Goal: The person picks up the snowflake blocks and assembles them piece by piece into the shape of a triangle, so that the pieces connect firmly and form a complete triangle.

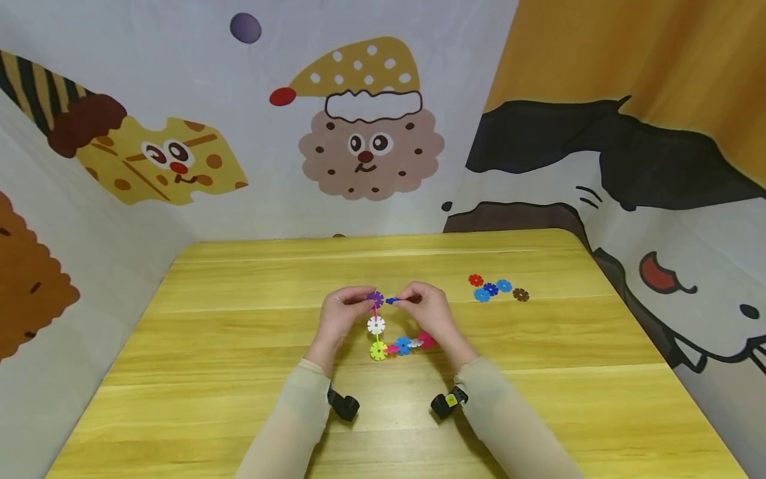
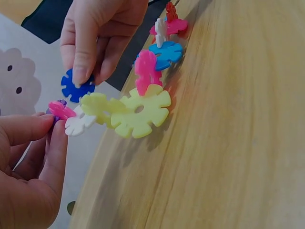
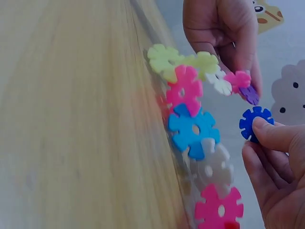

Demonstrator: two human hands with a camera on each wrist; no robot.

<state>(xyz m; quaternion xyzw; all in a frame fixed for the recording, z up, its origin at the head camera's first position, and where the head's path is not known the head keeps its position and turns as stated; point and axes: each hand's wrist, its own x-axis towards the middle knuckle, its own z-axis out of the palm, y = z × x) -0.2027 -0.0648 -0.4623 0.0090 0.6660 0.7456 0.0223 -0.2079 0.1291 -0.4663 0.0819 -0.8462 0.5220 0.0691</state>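
My left hand (image 1: 340, 314) pinches a purple notched disc (image 1: 376, 299) at one end of a chain of interlocking plastic flower discs. From it the chain runs through pink, a white disc (image 1: 376, 325) and a yellow disc (image 2: 141, 110). There it bends right through pink, a light blue disc (image 3: 194, 130), white and a pink disc (image 3: 219, 209), with a bit of red at the far end. My right hand (image 1: 428, 310) pinches a dark blue disc (image 3: 256, 123) between thumb and fingers. A small gap separates this blue disc from the purple one.
Loose discs lie on the wooden table (image 1: 239, 399) to the right: a red disc (image 1: 475, 280), a brown disc (image 1: 521, 295) and several blue ones, among them a light blue disc (image 1: 504, 285). A cartoon-printed curtain (image 1: 263, 166) hangs behind the table's back edge.
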